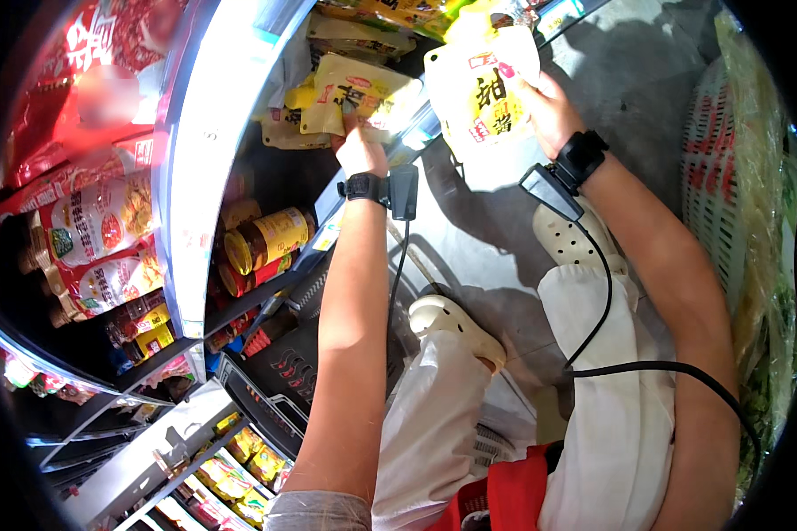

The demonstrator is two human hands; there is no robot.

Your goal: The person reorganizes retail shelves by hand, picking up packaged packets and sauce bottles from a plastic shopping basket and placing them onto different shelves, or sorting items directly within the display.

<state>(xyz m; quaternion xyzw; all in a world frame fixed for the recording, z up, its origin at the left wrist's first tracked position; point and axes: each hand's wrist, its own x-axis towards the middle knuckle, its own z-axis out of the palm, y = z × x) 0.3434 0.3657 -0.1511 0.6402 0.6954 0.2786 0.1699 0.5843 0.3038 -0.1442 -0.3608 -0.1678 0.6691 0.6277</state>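
Note:
My right hand (550, 109) pinches a cream-and-yellow sauce pouch (461, 86) by its edge, thumb on the printed front, and holds it out over the floor. To its left, my left hand (360, 149) grips a similar sauce pouch (385, 99) at the lower shelf, its thumb on top and its other fingers mostly hidden. Another pouch (282, 133) lies partly under that one, and more pouches (358, 40) are stacked behind. A black strap with a small cabled device sits on each wrist.
Jars with yellow lids (269, 239) lie on the shelf left of my forearm. Red pouches (99, 226) fill the shelf section further left. A black basket (285, 372) stands below. A white perforated crate (710, 179) with clear plastic wrap (757, 199) is at right. Cables hang near my arms.

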